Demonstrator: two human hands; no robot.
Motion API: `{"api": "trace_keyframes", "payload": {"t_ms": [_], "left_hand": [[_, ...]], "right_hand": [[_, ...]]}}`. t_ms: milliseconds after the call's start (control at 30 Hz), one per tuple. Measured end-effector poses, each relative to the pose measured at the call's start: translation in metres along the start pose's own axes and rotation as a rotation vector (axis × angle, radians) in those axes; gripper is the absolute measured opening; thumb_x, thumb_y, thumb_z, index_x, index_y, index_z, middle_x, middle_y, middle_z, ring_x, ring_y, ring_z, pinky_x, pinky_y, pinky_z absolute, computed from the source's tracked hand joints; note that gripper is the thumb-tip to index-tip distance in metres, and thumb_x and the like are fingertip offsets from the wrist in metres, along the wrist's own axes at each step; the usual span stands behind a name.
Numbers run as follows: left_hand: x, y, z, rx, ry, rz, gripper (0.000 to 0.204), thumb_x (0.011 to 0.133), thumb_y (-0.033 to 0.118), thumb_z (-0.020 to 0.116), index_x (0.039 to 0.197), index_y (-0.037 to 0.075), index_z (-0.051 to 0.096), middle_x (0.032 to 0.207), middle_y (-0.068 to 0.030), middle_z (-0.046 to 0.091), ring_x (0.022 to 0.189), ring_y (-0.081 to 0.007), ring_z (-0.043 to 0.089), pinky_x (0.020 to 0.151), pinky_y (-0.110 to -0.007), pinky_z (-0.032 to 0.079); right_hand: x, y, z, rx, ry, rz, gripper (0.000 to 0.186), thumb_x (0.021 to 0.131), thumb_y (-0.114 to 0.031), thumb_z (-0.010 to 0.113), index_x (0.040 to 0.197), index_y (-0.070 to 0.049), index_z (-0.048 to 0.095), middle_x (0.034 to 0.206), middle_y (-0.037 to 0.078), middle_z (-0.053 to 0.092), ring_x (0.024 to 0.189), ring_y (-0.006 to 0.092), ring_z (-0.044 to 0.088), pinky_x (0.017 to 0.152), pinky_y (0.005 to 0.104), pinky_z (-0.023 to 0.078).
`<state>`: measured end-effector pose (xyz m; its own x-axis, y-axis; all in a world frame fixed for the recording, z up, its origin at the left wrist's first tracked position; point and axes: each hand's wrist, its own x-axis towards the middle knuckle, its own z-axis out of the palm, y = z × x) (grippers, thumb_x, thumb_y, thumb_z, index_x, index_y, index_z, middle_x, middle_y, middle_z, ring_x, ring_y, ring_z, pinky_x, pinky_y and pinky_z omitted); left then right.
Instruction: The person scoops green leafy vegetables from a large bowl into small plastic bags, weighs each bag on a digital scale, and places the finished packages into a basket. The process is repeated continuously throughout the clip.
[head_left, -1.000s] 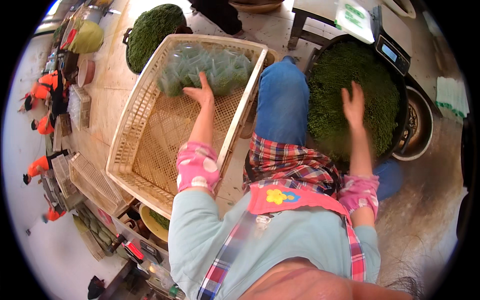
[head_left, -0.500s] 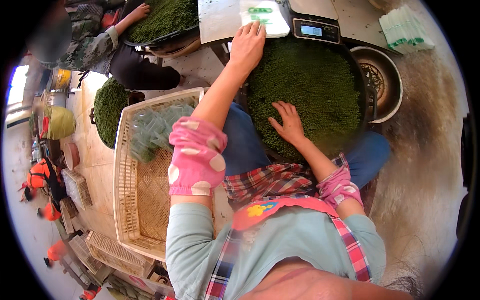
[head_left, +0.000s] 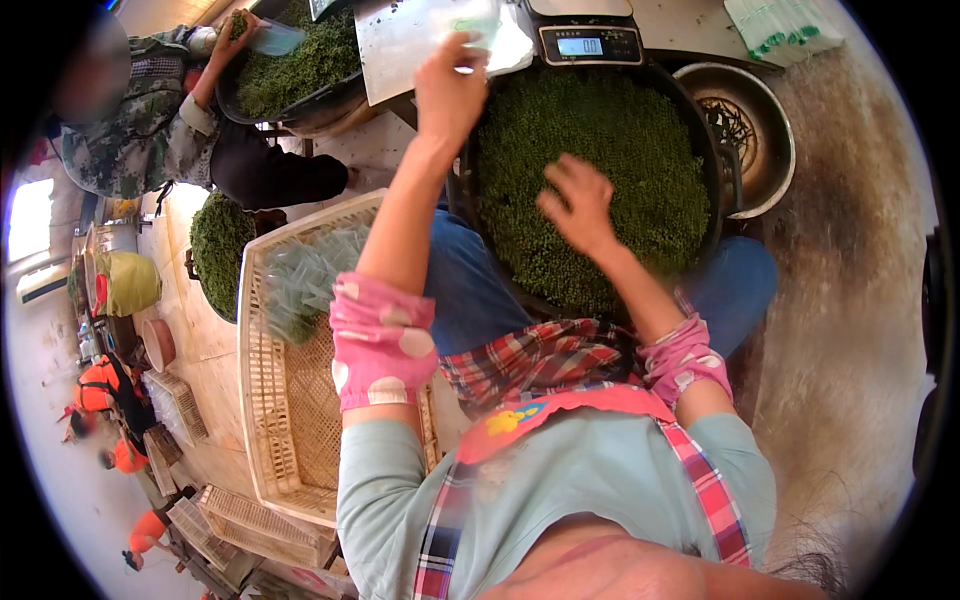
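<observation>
My left hand [head_left: 452,92] is closed at the fingertips on a thin clear plastic bag [head_left: 478,18], lifted off the stack of bags [head_left: 513,48] on the table; both hand and bag are partly blurred. Below it on the right is a wide dark tub filled with small green berries [head_left: 630,150] that look like green peppercorns. Over these berries hovers my right hand [head_left: 582,205], fingers loosely bent and apart, with nothing seen in it. Beyond the tub, a digital scale [head_left: 590,45] sits with its display lit.
A cream plastic crate [head_left: 262,440] at my left holds several filled clear bags [head_left: 315,275]. A metal basin [head_left: 770,180] stands right of the tub, below more stacked bags [head_left: 785,28]. At upper left, a co-worker's hand [head_left: 235,35] holds berries beside a bag and another tub [head_left: 300,75].
My left hand has drawn back slightly leftward, raising a bag off the stack. My right hand has risen from the berries, fingers curling. The co-worker now holds berries and a bag.
</observation>
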<state>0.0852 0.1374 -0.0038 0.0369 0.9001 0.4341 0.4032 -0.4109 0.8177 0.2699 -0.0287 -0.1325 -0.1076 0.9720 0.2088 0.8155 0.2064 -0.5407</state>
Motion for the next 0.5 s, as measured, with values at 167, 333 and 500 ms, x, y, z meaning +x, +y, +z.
{"api": "trace_keyframes", "payload": {"t_ms": [167,333,500], "left_hand": [[-0.085,0.037,0.053,-0.622,-0.682,-0.380,0.027,0.087,0.000,0.063,0.113,0.000,0.069,0.080,-0.0050,0.070,0.070,-0.0103,0.064,0.063,-0.027,0.055],[-0.077,0.010,0.043,-0.248,-0.471,-0.402,0.024,0.087,-0.003,0.058,0.107,-0.002,0.071,0.074,-0.0032,0.066,0.061,-0.0070,0.060,0.055,-0.024,0.050],[-0.054,0.007,0.046,-0.050,-0.224,-0.254,0.016,0.078,0.004,0.068,0.079,0.000,0.053,0.070,-0.0165,0.064,0.069,-0.0352,0.066,0.062,-0.040,0.051]], "right_hand": [[0.078,0.013,-0.044,1.661,0.239,0.837,0.047,0.098,-0.045,0.055,0.109,0.000,0.064,0.097,0.008,0.066,0.086,0.0200,0.062,0.073,0.0338,0.050],[0.049,0.055,-0.049,0.820,0.577,0.764,0.039,0.098,-0.041,0.057,0.093,-0.002,0.063,0.075,0.001,0.056,0.065,0.0146,0.051,0.061,0.0338,0.044],[-0.002,0.014,0.034,0.108,0.122,0.214,0.046,0.094,-0.035,0.059,0.129,-0.007,0.056,0.128,0.016,0.057,0.123,0.0355,0.048,0.103,0.0444,0.040]]}}
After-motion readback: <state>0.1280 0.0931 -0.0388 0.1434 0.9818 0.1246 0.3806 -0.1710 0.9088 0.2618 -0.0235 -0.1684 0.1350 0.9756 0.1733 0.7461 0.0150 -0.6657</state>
